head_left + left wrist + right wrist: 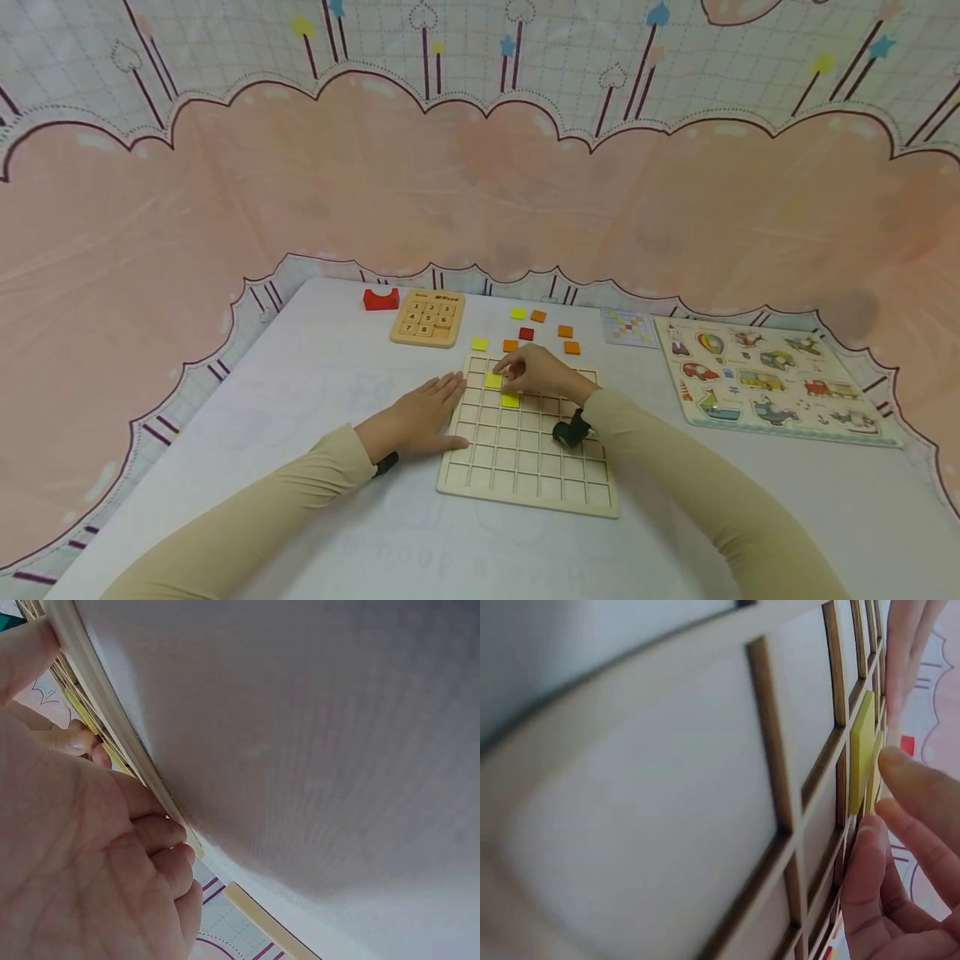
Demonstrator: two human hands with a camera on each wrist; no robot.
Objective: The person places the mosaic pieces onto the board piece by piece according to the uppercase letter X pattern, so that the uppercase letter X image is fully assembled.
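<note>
A light wooden grid board (483, 483) lies on the table. My left hand (422, 417) rests at its left edge, fingers extended along the side and thumb on the frame near the lower part. In the left wrist view, the fingertips (176, 838) bear against the board's edge. My right hand (542, 372) is over the upper part of the grid, its thumb and index finger pinching a yellow square tile (492, 380) at a cell. Another yellow tile (511, 401) sits one cell down and to the right. In the right wrist view the fingertips partly hide the farther tile.
Loose yellow, orange and red tiles (527, 334) lie beyond the board. A number puzzle (427, 318) and a red block (381, 299) stand back left. At right are a patterned card (628, 327) and a vehicle picture puzzle (780, 379). A printed cloth (480, 183) hangs behind the table.
</note>
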